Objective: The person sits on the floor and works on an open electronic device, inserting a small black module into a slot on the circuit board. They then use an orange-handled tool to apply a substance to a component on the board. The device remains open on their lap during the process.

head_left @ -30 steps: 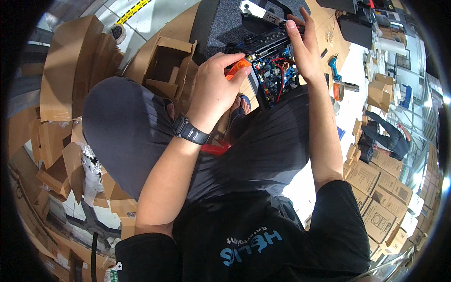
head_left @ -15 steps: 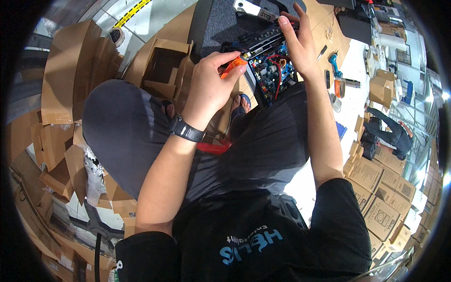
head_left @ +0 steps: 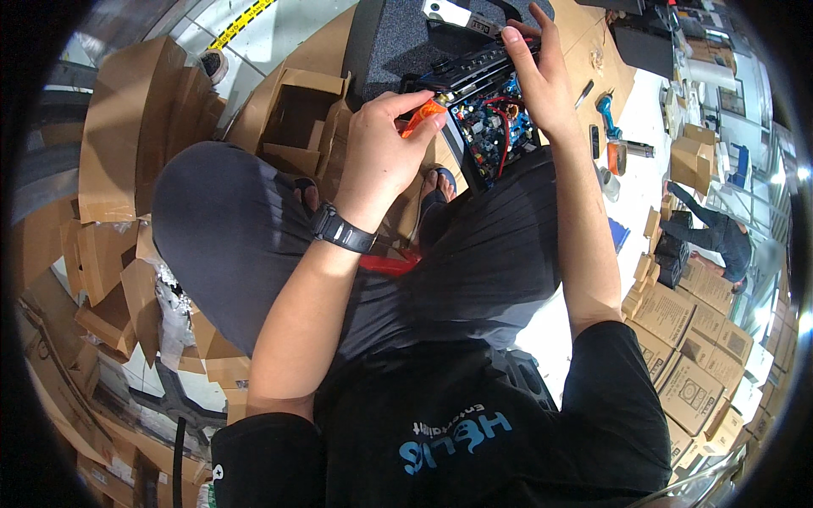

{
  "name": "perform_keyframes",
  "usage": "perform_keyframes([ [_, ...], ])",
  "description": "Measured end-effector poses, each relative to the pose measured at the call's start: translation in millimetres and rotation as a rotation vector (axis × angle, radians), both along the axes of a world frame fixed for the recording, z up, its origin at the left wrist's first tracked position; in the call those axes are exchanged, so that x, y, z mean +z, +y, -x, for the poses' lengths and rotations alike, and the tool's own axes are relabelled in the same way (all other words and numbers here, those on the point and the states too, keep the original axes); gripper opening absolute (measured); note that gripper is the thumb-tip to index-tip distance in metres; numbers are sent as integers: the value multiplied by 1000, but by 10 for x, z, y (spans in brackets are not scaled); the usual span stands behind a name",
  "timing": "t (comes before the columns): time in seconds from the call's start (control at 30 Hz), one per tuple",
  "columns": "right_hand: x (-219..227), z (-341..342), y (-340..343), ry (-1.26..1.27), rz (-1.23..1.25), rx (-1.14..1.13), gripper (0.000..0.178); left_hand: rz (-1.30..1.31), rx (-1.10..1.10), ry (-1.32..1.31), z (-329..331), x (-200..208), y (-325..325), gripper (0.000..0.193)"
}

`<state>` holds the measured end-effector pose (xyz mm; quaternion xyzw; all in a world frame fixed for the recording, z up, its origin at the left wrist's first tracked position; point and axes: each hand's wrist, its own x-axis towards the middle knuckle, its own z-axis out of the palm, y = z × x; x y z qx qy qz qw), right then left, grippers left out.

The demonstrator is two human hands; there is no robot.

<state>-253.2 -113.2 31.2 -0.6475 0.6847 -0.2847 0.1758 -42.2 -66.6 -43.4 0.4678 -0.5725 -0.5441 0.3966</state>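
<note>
1. Evidently, the fingers of the left hand (head_left: 381, 140) are closed on a translucent orange plastic handle (head_left: 421, 118), thumb and forefinger pinching it; its working end is too small to make out.
2. Just to the right of those fingers sits an opened black metal electronics unit (head_left: 484, 117), its lower edge by the dark-trousered right thigh (head_left: 508, 207).
3. Beside the unit's far end, the right hand (head_left: 546, 89) holds thumb and forefinger apart; its other fingers are hidden, so I cannot tell whether they clamp anything.
4. Between the two hands runs the unit's long black panel (head_left: 467, 76), probably stiff, fairly heavy and slightly slippery; its ends look the safest hold.
5. Below the right thumb, the crowded circuit board (head_left: 481, 131) looks fragile, so fingertips belong on the frame instead. The looping red wire (head_left: 506, 152) should flex softly and could snag.
6. Within the left fingers, the handle seems light and rigid, best held around its middle.
</note>
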Motion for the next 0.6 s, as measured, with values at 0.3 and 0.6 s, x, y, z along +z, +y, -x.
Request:
perform_keyframes([
  [0.3, 43, 7, 6, 23, -20, 5, 66, -44, -52, 115, -22, -87, -17, 40],
  [0.6, 11, 5, 2, -3, -5, 16, 67, -118, -34, 170, 23, -94, -6, 42],
])
